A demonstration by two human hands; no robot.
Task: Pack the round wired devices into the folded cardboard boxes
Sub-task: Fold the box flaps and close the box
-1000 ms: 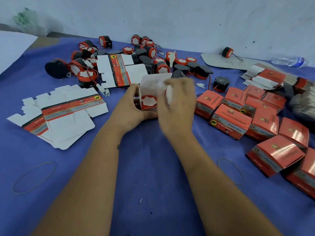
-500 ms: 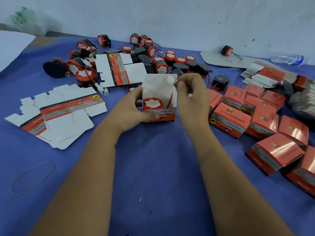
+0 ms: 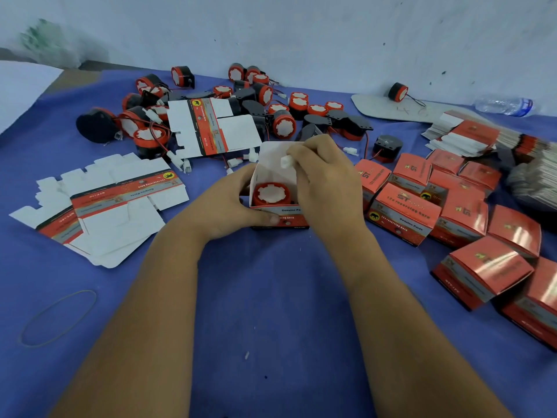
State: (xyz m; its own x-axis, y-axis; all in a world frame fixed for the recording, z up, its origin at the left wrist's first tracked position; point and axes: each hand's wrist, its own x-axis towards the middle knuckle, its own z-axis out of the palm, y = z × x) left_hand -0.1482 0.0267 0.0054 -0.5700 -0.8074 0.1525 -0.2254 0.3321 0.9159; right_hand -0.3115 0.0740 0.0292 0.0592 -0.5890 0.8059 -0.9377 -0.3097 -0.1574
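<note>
One round wired device point(image 3: 272, 195) sits red face up inside the open box point(image 3: 278, 220) at the middle of the blue table point(image 3: 271, 297), and I am at the stage of stowing its lead. My left hand point(image 3: 232, 206) grips the box from the left, fingers point(image 3: 272, 219) curled round its front wall with the thumb tip pressed on the printed panel, so the carton stays put. My right hand point(image 3: 322, 179) pinches the white connector point(image 3: 286, 161) between thumb and forefinger, just above the device and in front of the raised white flap point(image 3: 272, 152). Done well, I judge, this step means lowering the plug into the gap beside the device, not on top of its face, with the wire coiled loosely below the rim so nothing catches when the flap folds down. The grip on the box should stay firm but light, since thin card will likely buckle. Many more loose devices point(image 3: 283, 123) lie along the far side, flat unfolded cartons point(image 3: 114, 212) wait at my left, and closed boxes point(image 3: 404, 214) stand at my right.
</note>
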